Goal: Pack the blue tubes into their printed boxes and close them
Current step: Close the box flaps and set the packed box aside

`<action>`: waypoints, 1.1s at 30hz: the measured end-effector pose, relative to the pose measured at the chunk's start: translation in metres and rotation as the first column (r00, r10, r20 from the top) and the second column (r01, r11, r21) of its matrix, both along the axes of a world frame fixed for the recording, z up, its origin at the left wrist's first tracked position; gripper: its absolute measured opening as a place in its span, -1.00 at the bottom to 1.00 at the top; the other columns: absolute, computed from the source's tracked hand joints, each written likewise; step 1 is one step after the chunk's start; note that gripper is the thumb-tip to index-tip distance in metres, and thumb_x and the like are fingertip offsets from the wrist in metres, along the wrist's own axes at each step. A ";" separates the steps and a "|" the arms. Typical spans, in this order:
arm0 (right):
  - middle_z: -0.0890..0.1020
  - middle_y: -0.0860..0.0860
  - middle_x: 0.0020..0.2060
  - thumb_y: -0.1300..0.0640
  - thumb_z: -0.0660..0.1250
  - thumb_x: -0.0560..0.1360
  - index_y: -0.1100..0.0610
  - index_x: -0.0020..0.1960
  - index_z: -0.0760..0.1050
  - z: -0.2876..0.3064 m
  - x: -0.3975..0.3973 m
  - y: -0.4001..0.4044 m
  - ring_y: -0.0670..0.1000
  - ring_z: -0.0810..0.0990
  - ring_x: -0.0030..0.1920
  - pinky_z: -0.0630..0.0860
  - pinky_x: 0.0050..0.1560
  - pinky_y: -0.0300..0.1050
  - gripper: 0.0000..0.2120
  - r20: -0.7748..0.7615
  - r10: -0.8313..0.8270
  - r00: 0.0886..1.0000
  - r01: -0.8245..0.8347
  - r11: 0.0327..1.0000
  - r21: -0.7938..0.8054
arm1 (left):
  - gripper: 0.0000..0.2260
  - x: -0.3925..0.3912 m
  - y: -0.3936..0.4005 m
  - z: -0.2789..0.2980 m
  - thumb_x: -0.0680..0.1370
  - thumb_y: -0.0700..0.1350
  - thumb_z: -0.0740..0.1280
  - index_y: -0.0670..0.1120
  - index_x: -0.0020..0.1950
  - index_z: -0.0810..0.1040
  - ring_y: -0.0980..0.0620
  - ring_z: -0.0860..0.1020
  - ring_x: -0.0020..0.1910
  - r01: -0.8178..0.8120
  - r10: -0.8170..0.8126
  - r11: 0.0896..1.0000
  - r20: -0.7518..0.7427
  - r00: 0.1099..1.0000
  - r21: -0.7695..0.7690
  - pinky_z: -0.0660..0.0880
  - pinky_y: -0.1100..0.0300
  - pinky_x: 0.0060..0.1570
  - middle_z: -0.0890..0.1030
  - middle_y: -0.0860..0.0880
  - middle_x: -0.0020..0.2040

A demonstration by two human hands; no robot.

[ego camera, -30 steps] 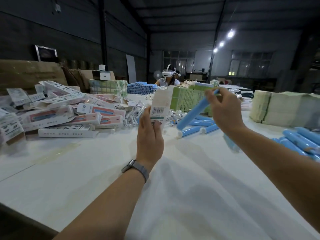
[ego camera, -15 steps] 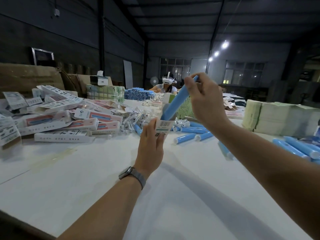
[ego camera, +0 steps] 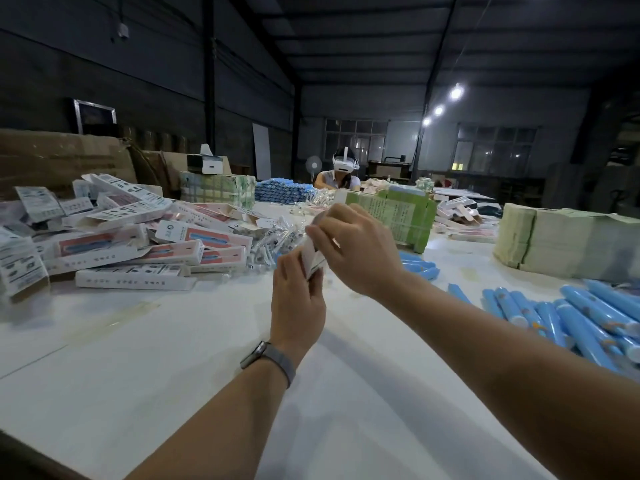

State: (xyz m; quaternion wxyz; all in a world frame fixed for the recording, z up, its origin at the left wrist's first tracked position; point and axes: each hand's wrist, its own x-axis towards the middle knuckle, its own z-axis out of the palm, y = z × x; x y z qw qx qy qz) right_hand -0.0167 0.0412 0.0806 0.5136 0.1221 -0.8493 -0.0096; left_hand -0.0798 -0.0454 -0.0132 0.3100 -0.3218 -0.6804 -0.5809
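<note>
Above table (ego camera: 173, 375): left hand (ego camera: 298, 303) gripping box (ego camera: 313, 259) from below; right hand (ego camera: 360, 251) pinching its top end. Tubes (ego camera: 588, 317) lying right.

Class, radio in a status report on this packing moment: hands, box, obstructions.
Left hand holds printed box upright. Right hand pinching its top end. No tube visible at box. Nothing obstructing.
</note>
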 end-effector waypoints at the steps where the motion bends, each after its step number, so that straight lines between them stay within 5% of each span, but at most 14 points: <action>1: 0.53 -0.05 -0.16 -0.07 0.14 0.63 0.15 -0.10 0.62 -0.005 -0.005 0.004 0.00 0.49 -0.13 0.42 -0.26 -0.09 -0.61 -0.033 0.073 0.997 -0.075 0.995 -0.063 | -0.74 -0.002 -0.001 0.000 0.60 -0.28 0.30 -0.29 0.28 0.40 -0.14 0.44 0.12 -0.005 0.003 0.999 0.024 1.000 0.044 0.40 0.07 0.09 0.45 -0.17 0.14; 4: 0.48 -0.10 -0.16 0.04 0.19 0.61 0.17 -0.07 0.59 -0.019 -0.028 0.023 -0.04 0.48 -0.14 0.42 -0.16 -0.15 -0.73 -0.075 0.180 0.981 -0.195 0.898 -0.395 | -0.72 -0.008 -0.004 0.002 0.63 -0.23 0.27 -0.21 0.33 0.36 -0.03 0.41 0.15 -0.023 0.006 0.985 0.099 0.995 0.173 0.40 0.06 0.15 0.37 0.00 0.18; 6: 0.51 -0.11 -0.12 0.09 0.22 0.60 0.09 0.00 0.56 -0.035 -0.049 0.041 -0.02 0.52 -0.09 0.47 -0.09 -0.08 -0.85 0.108 0.068 0.992 -0.004 0.862 -0.506 | -0.70 -0.011 -0.005 0.001 0.65 -0.19 0.25 -0.18 0.37 0.33 -0.05 0.42 0.20 -0.025 0.004 0.981 0.111 0.994 0.193 0.41 0.05 0.18 0.34 0.04 0.21; 8: 0.57 -0.02 0.07 0.09 0.24 0.58 0.03 0.17 0.54 -0.055 -0.071 0.061 0.08 0.53 0.13 0.48 0.11 0.00 -0.80 0.442 -0.110 0.890 0.307 0.861 -0.405 | -0.67 -0.013 -0.004 -0.001 0.65 -0.18 0.24 -0.18 0.40 0.32 -0.11 0.42 0.26 -0.018 -0.004 0.981 0.113 0.994 0.194 0.42 0.01 0.24 0.33 0.05 0.23; 10: 0.50 0.06 0.33 0.03 0.21 0.60 -0.04 0.35 0.46 -0.068 -0.090 0.076 0.15 0.39 0.36 0.37 0.34 0.08 -0.67 0.685 -0.230 0.692 0.480 0.855 -0.198 | -0.66 -0.014 -0.001 -0.002 0.66 -0.18 0.24 -0.19 0.42 0.32 -0.11 0.42 0.28 -0.002 -0.020 0.982 0.113 0.993 0.191 0.41 -0.01 0.27 0.33 0.05 0.23; 13: 0.39 0.04 0.46 0.04 0.11 0.62 -0.15 0.42 0.39 -0.077 -0.115 0.079 0.21 0.17 0.50 0.19 0.41 0.19 -0.61 0.830 -0.296 0.473 0.554 0.832 -0.019 | -0.67 -0.015 0.003 -0.003 0.66 -0.18 0.24 -0.18 0.41 0.33 -0.11 0.42 0.26 0.022 -0.032 0.987 0.062 0.998 0.159 0.41 -0.02 0.27 0.35 0.05 0.22; 15: 0.45 0.07 0.40 0.11 0.10 0.59 -0.07 0.33 0.47 -0.081 -0.127 0.073 0.21 0.21 0.47 0.22 0.36 0.18 -0.63 0.857 -0.322 0.402 0.581 0.813 0.033 | -0.68 -0.017 0.003 -0.004 0.66 -0.17 0.23 -0.17 0.41 0.33 -0.10 0.42 0.26 0.035 -0.043 0.988 0.051 0.998 0.148 0.43 -0.07 0.26 0.36 0.04 0.21; 17: 0.55 0.12 0.26 0.15 0.13 0.54 0.01 0.20 0.55 -0.084 -0.135 0.070 0.20 0.40 0.31 0.37 0.26 0.10 -0.68 0.825 -0.342 0.450 0.586 0.810 0.016 | -0.68 -0.021 0.002 -0.003 0.66 -0.16 0.23 -0.15 0.42 0.32 -0.08 0.43 0.25 0.034 -0.044 0.988 0.066 0.997 0.149 0.45 -0.11 0.24 0.37 0.04 0.21; 20: 0.62 0.11 0.16 0.25 0.24 0.48 0.03 0.22 0.59 -0.081 -0.132 0.064 0.16 0.55 0.18 0.53 0.17 0.04 -0.64 0.693 -0.237 0.681 0.512 0.830 -0.220 | -0.68 -0.023 0.000 -0.003 0.67 -0.13 0.22 -0.12 0.42 0.31 -0.01 0.43 0.21 0.028 -0.046 0.987 0.109 0.993 0.161 0.46 -0.09 0.23 0.38 0.05 0.21; 24: 0.62 0.02 -0.17 0.16 0.29 0.58 0.12 0.10 0.63 -0.047 -0.107 0.044 0.05 0.56 -0.13 0.36 -0.14 -0.14 -0.83 0.315 0.038 0.948 0.177 0.760 -0.625 | -0.68 -0.021 -0.001 -0.003 0.67 -0.14 0.21 -0.13 0.42 0.31 -0.04 0.42 0.23 0.030 -0.041 0.991 0.076 0.996 0.131 0.46 -0.06 0.22 0.36 0.06 0.22; 27: 0.58 0.02 -0.14 0.10 0.26 0.62 0.05 -0.05 0.53 -0.009 -0.071 0.026 -0.01 0.51 -0.19 0.42 -0.16 -0.10 -0.89 0.057 0.215 0.975 -0.105 0.668 -0.737 | -0.68 -0.021 -0.002 -0.003 0.68 -0.12 0.20 -0.17 0.41 0.31 -0.09 0.43 0.19 0.023 -0.032 0.992 0.075 0.997 0.126 0.48 -0.07 0.14 0.36 0.05 0.21; 33: 0.60 0.16 -0.19 0.27 0.20 0.61 -0.02 -0.02 0.50 0.038 -0.002 -0.001 0.06 0.45 -0.33 0.44 -0.36 0.08 -0.79 -0.196 0.413 0.889 -0.414 0.545 -0.729 | -0.70 -0.015 -0.001 -0.003 0.65 -0.19 0.24 -0.22 0.37 0.35 -0.10 0.46 0.16 0.029 -0.038 0.991 0.070 0.997 0.134 0.46 -0.06 0.14 0.40 -0.01 0.19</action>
